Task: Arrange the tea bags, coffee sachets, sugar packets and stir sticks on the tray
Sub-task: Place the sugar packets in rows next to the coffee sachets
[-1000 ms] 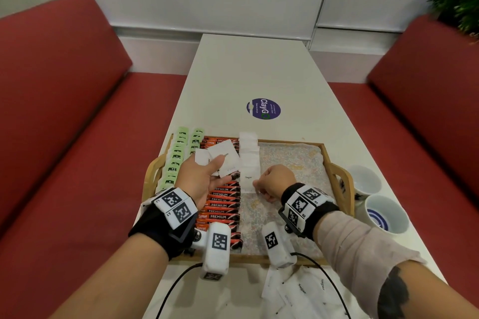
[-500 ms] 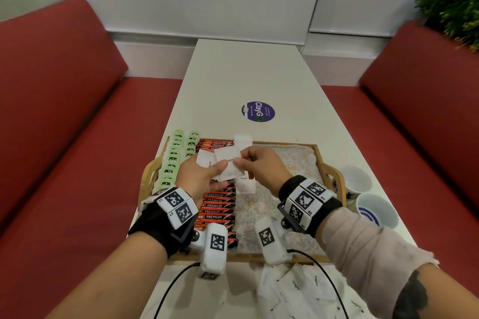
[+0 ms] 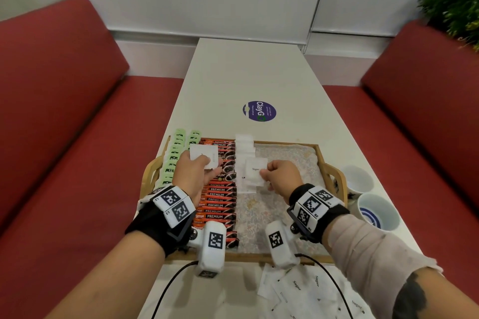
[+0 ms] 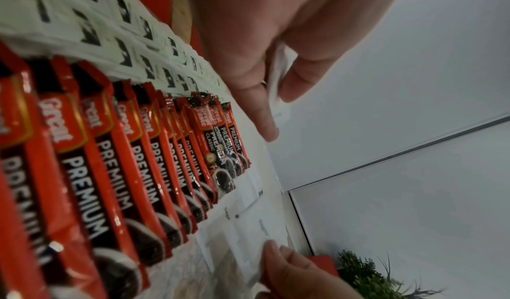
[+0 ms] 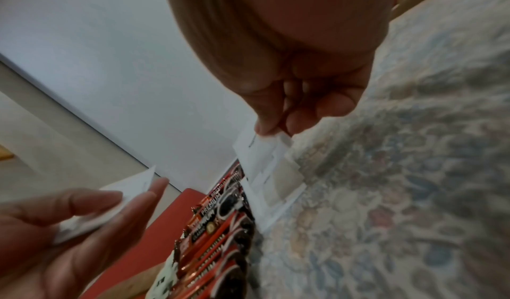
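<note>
Leftmost, pale green tea bags [image 3: 174,156] lie in flat overlapping rows along the wooden tray [image 3: 334,176] on the white counter [image 3: 248,72], beside glossy red coffee sachets [image 3: 219,204]. Above these the left hand [image 3: 193,173] pinches a small stack of thin white paper sugar packets [image 3: 204,156]; its wrist view shows thumb and fingers clamping their edges. Rightward, the right hand [image 3: 282,176] pinches one square sugar packet [image 3: 255,175] over the column of packets on the tray's floral cloth lining [image 3: 285,160], whose weave only the right wrist view reveals.

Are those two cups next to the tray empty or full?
Empty, it seems. Both cups beside the tray show bare insides; the nearer one shows blue rings at its bottom.
</note>
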`<state>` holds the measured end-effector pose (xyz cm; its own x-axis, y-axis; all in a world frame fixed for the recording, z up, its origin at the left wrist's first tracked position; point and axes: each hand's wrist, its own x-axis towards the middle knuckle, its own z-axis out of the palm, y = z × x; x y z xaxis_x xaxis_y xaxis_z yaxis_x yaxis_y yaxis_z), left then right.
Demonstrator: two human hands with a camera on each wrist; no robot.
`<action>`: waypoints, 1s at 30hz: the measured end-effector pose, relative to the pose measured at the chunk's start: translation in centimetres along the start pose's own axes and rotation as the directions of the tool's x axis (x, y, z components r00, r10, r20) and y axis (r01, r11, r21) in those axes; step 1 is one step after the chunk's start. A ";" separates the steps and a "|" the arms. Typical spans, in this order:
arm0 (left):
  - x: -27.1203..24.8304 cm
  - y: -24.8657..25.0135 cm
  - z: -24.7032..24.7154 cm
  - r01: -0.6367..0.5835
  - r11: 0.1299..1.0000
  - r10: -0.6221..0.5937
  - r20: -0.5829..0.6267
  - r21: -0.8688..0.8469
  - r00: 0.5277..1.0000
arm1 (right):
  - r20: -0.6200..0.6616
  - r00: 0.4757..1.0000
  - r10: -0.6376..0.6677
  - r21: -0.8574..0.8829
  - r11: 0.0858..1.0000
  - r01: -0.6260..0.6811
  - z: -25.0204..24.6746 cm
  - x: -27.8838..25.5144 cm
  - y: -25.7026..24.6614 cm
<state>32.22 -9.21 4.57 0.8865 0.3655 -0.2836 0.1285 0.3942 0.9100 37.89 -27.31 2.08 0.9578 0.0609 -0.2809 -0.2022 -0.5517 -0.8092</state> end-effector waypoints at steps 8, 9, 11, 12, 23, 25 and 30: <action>-0.4 0.0 0.3 -0.009 1.000 0.009 0.008 -0.007 1.000 | 0.088 0.993 0.077 -0.152 0.986 -0.063 1.2 -0.2 0.7; -0.5 0.0 0.3 -0.010 1.000 0.010 0.012 -0.011 1.000 | 0.091 0.993 0.072 -0.162 0.985 -0.057 1.3 -0.2 0.6; -0.7 0.1 0.4 -0.011 1.000 0.012 0.019 -0.019 1.000 | 0.093 0.993 0.073 -0.176 0.983 -0.056 1.5 -0.2 0.3; -0.7 0.1 0.4 -0.010 1.000 0.011 0.021 -0.022 1.000 | 0.091 0.993 0.074 -0.176 0.983 -0.057 1.6 -0.1 0.3; -0.4 -0.2 -0.1 0.016 0.999 -0.016 -0.011 0.034 1.000 | 0.097 0.991 0.088 -0.353 0.934 -0.048 1.5 0.0 -0.3; -0.4 -0.2 -0.2 0.008 0.999 -0.008 -0.001 0.050 1.000 | 0.062 0.998 0.032 -0.327 0.945 -0.010 1.3 -0.1 -0.5; -0.4 -0.3 -0.1 -0.029 0.989 0.023 0.038 0.147 0.999 | -0.004 0.979 -0.205 0.069 0.976 0.205 0.7 -1.2 -2.7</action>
<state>31.77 -9.38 4.38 0.9055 0.3425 -0.2506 0.1671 0.2552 0.9523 37.15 -25.27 4.23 0.9797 0.1698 -0.1068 -0.0152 -0.4683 -0.8834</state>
